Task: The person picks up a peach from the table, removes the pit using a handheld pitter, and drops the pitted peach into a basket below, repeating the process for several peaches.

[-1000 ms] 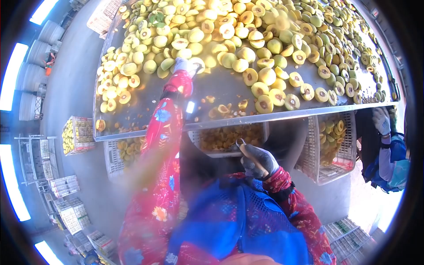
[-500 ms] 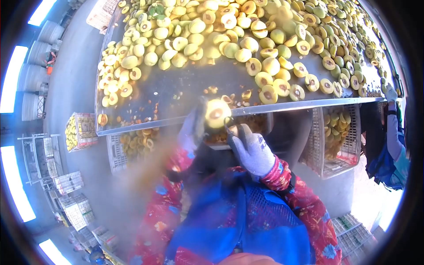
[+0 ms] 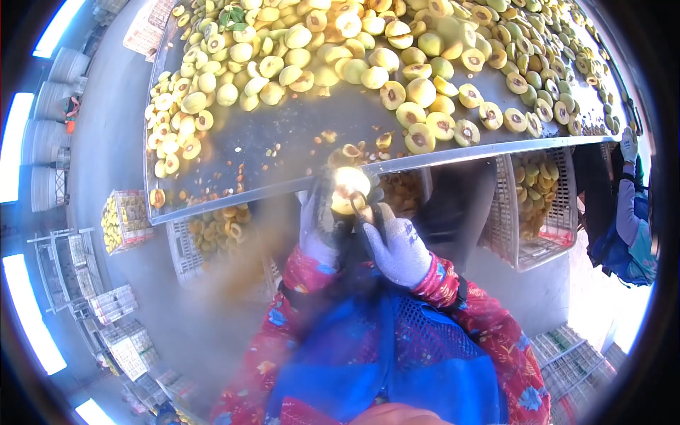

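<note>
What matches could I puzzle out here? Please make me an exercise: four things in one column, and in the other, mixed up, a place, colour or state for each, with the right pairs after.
Column one
1. Left hand
2. Right hand
3. Leaf
4. Apron

Column two
A. Blue, worn on the person's front
B. Gripping a tool
C. Green, lying among the fruit on the table
D. Holding a fruit half in front of the table's edge

Right pairs: 1-D, 2-B, 3-C, 4-A
</note>
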A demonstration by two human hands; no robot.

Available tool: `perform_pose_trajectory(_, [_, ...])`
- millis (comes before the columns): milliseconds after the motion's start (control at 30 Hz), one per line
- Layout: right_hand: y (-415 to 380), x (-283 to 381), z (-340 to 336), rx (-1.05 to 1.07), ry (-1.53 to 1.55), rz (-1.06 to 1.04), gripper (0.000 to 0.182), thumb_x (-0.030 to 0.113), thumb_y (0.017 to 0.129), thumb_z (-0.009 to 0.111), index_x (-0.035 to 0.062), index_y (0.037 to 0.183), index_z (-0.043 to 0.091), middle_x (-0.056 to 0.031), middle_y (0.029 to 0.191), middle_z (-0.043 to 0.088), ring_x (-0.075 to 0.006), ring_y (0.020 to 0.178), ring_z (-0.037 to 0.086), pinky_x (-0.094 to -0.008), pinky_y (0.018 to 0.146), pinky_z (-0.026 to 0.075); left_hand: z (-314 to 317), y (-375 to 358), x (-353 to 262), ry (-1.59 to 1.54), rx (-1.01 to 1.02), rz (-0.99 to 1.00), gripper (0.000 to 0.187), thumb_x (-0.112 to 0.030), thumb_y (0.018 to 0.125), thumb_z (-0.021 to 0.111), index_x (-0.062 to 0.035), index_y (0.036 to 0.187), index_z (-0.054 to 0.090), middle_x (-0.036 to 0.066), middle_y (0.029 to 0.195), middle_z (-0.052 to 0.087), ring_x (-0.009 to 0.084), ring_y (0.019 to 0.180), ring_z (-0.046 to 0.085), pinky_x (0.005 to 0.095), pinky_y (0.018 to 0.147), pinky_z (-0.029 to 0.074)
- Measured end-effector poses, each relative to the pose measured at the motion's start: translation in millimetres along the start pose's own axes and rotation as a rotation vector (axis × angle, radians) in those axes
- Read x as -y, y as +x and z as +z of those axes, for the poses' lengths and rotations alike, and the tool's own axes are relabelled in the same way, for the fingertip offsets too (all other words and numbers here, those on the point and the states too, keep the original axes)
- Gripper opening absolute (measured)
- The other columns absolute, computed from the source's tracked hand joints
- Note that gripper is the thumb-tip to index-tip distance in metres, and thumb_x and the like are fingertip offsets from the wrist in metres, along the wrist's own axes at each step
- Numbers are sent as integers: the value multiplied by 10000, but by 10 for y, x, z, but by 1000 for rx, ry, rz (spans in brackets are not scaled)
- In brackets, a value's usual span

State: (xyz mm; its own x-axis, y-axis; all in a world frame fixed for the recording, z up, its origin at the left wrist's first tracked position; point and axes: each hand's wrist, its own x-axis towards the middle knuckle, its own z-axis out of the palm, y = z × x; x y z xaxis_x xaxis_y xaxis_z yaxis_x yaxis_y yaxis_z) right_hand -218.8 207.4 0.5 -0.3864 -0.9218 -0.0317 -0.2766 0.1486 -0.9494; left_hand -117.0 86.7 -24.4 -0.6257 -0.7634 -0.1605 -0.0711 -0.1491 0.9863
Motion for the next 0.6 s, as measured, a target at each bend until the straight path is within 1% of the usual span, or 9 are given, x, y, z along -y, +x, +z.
perform_pose_trajectory(67, [-14, 10, -9, -1, 26, 31, 183, 138, 937, 554, 2, 1013, 458, -222, 691, 611, -411, 638, 621, -479, 523, 451, 101, -41, -134, -834, -76, -451, 427, -342, 958, 527, 0, 1212, 504, 187, 1135, 595, 287, 1025, 617, 367, 810, 551])
perform_pose_trajectory(133, [-29, -1, -1, -3, 51, 57, 180, 144, 942, 551, 3, 1002, 456, -224, 683, 607, -413, 633, 620, -478, 515, 448, 102, -62, 81, -284, -20, -118, 433, -350, 976, 489, 2, 1227, 497, 203, 1109, 602, 301, 1004, 623, 376, 822, 550])
perform_pose_trajectory(233, [-37, -34, 30, 4, 75, 96, 179, 150, 951, 539, -2, 991, 454, -224, 668, 601, -413, 623, 620, -473, 507, 446, 88, -97, 151, -434, 13, -83, 398, -307, 990, 463, 8, 1230, 501, 190, 1090, 614, 291, 986, 628, 371, 839, 543])
perform_pose_trajectory(300, [-33, -31, 35, 17, 80, 142, 180, 151, 958, 528, -9, 988, 453, -219, 654, 599, -407, 611, 623, -467, 502, 446, 51, -114, 143, -129, 10, 85, 365, -262, 995, 452, 12, 1229, 507, 167, 1101, 615, 272, 993, 625, 358, 852, 535])
perform_pose_trajectory(333, [-30, -35, 36, 8, 81, 104, 183, 153, 960, 525, -13, 983, 451, -219, 650, 595, -406, 609, 620, -467, 511, 448, -4, -124, 159, 392, 4, 314, 351, -241, 997, 445, 13, 1230, 510, 154, 1115, 613, 261, 1004, 620, 350, 858, 530])
perform_pose_trajectory(400, [-38, -55, 46, -8, 83, 27, 190, 155, 964, 519, -20, 974, 446, -218, 640, 586, -403, 606, 615, -467, 530, 452, 21, -183, 157, 726, -60, 456, 325, -204, 995, 440, 14, 1221, 525, 132, 1128, 613, 239, 1017, 614, 334, 863, 521])
perform_pose_trajectory(467, [-74, -138, 92, 17, 18, -23, 211, 161, 967, 519, -36, 1006, 452, -220, 679, 587, -392, 626, 604, -451, 567, 461, 196, -250, 134, 346, -166, 290, 302, -172, 987, 445, 13, 1201, 549, 112, 1126, 619, 214, 1022, 610, 319, 860, 513])
perform_pose_trajectory(567, [-96, -286, 99, 217, 318, 183, 236, 168, 979, 495, -51, 1061, 472, -218, 755, 588, -379, 668, 581, -421, 622, 470, 184, -269, 330, -231, -198, 72, 248, -65, 950, 489, 42, 1158, 571, 143, 1117, 630, 212, 1017, 625, 332, 890, 509])
perform_pose_trajectory(600, [-85, -298, 79, 255, 412, 241, 242, 173, 985, 483, -52, 1072, 483, -211, 775, 588, -366, 676, 578, -407, 630, 471, 170, -238, 399, -103, -163, 127, 245, -88, 961, 481, 37, 1146, 580, 138, 1113, 630, 212, 1012, 623, 333, 877, 511])
